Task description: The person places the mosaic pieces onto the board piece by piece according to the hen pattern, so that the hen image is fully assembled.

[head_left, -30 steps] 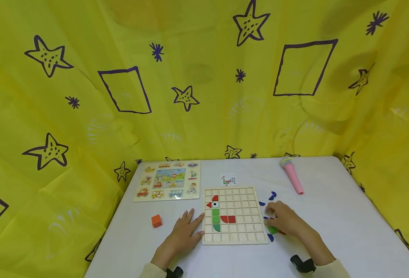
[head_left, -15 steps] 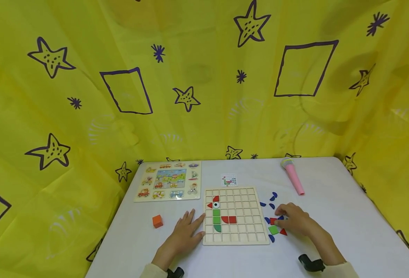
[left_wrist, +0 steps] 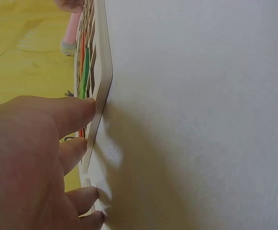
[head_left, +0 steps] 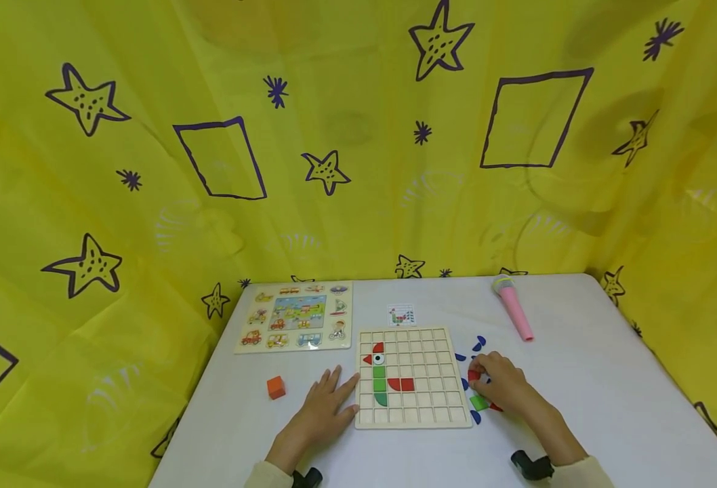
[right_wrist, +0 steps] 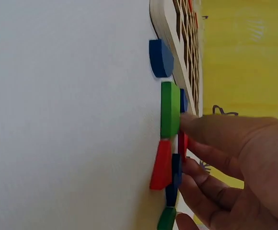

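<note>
A wooden grid board (head_left: 429,412) lies mid-table, with red and green pieces and an eye piece (head_left: 379,359) set in its left columns. My left hand (head_left: 323,410) lies spread at its left side; in the left wrist view the thumb (left_wrist: 79,112) meets the board's edge. Right of the board, my right hand (head_left: 505,383) pinches a red square piece (head_left: 474,375) between thumb and fingers. Near that hand lie a green square (head_left: 478,403), a red triangle (right_wrist: 161,165) partly covered in the head view, and several blue half-round pieces (head_left: 476,417).
Behind the board lies a small pattern card (head_left: 401,315). A vehicle picture puzzle (head_left: 242,339) sits at the back left, an orange cube (head_left: 276,387) in front of it. At the back right lies a pink toy microphone (head_left: 515,312). A yellow curtain (head_left: 358,230) hangs behind the table.
My right hand drew back to the right over the loose pieces, then came left and away from me with the red square pinched. The left hand stayed in place.
</note>
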A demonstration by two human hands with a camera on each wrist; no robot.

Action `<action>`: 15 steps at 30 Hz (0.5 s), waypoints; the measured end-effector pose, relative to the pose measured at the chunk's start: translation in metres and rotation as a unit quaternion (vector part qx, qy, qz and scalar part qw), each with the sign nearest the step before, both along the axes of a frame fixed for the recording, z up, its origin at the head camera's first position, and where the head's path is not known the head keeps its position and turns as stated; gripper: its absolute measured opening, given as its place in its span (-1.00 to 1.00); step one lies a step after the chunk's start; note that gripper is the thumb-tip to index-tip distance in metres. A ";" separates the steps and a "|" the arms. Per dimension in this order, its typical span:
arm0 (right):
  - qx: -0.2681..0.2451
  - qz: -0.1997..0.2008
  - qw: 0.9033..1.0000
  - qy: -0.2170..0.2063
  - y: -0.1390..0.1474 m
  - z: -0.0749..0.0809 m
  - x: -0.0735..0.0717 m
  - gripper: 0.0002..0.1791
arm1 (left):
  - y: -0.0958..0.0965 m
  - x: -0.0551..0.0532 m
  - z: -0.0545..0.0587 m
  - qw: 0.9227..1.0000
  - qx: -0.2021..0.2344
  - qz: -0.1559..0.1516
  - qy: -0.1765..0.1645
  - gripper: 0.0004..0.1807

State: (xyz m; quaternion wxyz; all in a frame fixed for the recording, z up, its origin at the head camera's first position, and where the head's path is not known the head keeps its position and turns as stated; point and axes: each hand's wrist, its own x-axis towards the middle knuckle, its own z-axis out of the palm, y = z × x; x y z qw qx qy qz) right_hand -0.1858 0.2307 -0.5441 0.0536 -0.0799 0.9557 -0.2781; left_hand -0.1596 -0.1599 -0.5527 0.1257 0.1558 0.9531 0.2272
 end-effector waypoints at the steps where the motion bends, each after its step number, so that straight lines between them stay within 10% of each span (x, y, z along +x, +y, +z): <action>1: -0.003 -0.001 1.000 0.001 -0.001 0.000 0.000 -0.78 | 0.000 0.000 0.000 1.000 0.000 0.002 -0.002 -0.29; 15: 0.036 -0.002 0.999 0.021 -0.005 -0.001 0.002 -0.78 | 0.000 0.000 0.000 1.000 0.001 0.005 -0.002 -0.30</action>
